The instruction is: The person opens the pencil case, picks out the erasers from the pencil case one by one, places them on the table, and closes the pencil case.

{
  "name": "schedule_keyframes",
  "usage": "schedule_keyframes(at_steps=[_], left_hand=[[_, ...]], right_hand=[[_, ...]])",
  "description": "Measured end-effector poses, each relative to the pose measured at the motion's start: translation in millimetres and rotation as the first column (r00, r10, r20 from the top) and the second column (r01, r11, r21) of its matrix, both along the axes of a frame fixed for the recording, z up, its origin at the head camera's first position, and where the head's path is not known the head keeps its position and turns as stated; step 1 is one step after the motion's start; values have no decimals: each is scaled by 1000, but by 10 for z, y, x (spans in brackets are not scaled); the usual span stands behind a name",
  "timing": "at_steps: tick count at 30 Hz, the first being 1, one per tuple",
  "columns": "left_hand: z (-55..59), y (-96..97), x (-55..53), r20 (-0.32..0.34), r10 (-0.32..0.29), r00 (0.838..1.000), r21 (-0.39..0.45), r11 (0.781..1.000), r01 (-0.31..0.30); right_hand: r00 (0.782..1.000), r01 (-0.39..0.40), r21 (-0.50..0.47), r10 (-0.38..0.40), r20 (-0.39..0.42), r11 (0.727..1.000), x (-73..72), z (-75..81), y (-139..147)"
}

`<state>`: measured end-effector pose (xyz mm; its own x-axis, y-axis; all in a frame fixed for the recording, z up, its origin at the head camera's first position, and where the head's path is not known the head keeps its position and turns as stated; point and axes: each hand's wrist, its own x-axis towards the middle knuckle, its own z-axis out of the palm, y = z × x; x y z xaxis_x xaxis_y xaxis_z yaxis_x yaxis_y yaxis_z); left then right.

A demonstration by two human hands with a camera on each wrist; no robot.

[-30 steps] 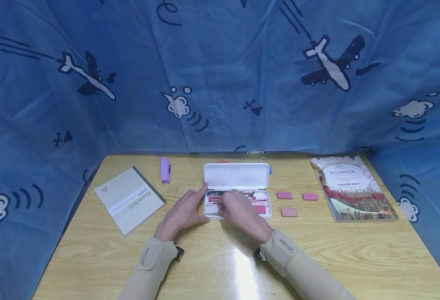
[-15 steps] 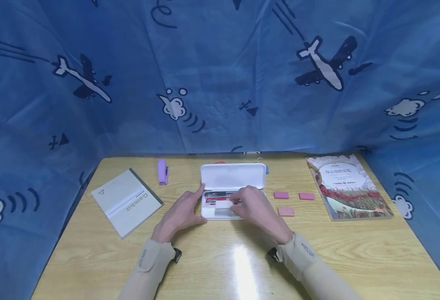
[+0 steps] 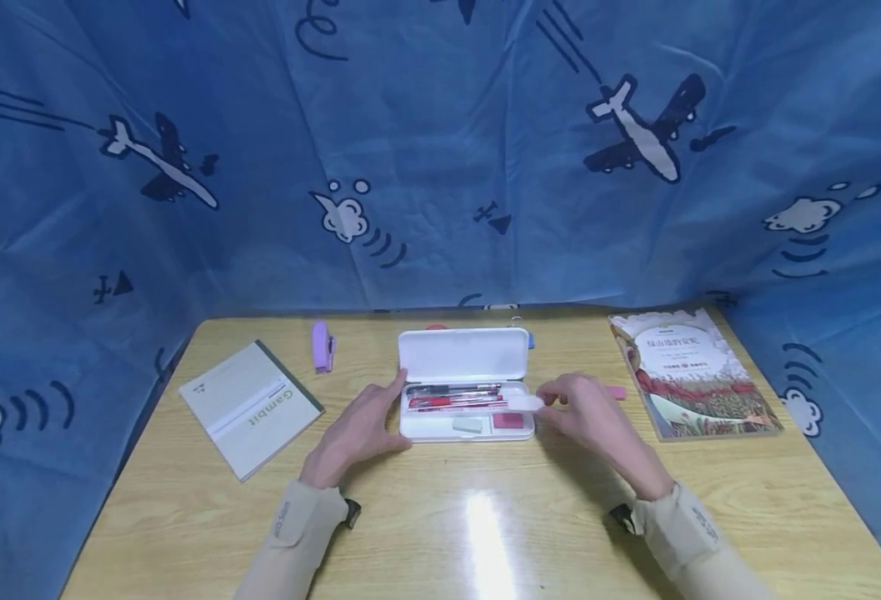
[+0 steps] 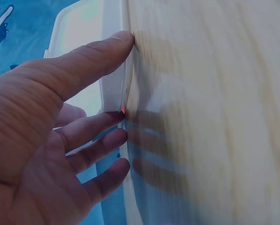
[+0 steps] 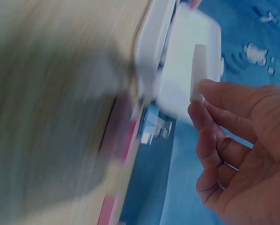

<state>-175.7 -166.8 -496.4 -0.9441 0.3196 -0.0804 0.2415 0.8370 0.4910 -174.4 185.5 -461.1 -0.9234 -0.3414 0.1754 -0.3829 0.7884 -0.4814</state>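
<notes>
A white pencil case [image 3: 463, 357] lies with its lid up in the head view, with several red and dark pens [image 3: 455, 398], a pink eraser [image 3: 508, 421] and a pale eraser [image 3: 468, 425] inside. My right hand [image 3: 590, 417] pinches a white eraser [image 5: 199, 70] between thumb and fingertips, over the case's right end. My left hand [image 3: 357, 429] rests at the case's left end, thumb [image 4: 98, 56] by the front corner, fingers loosely extended along the side.
Pink erasers [image 5: 128, 140] lie right of the case; my right hand mostly hides them in the head view. A notebook [image 3: 251, 408] and purple stapler [image 3: 322, 347] are to the left. An illustrated book [image 3: 688, 375] is at right. A blue-handled clip [image 5: 154, 127] peeks out behind the lid.
My right hand has moved right from inside the pencil case's left part, carrying the white eraser to its right end. My left hand has stayed at the case's left end.
</notes>
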Motion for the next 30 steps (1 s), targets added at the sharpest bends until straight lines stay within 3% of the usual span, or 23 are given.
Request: schedule_keyframes(at_steps=[3, 8, 14, 21, 30], left_hand=[[5, -3, 5, 3, 2, 1000, 1, 1000, -2], [10, -11, 4, 3, 11, 1000, -3, 1000, -11], [16, -3, 3, -1, -4, 1000, 3, 1000, 4], [16, 4, -1, -25, -5, 1000, -3, 1000, 5], [0, 6, -7, -32, -18, 999, -8, 1000, 18]], right_hand=[[999, 41, 16, -41, 27, 999, 18, -7, 258], [997, 60, 67, -57, -43, 996, 50, -40, 648], [995, 100, 106, -97, -29, 989, 122, -133, 978], [998, 70, 159, -70, -5, 985, 148, -217, 1152], [998, 66, 195, -64, -18, 979, 110, -248, 1176]])
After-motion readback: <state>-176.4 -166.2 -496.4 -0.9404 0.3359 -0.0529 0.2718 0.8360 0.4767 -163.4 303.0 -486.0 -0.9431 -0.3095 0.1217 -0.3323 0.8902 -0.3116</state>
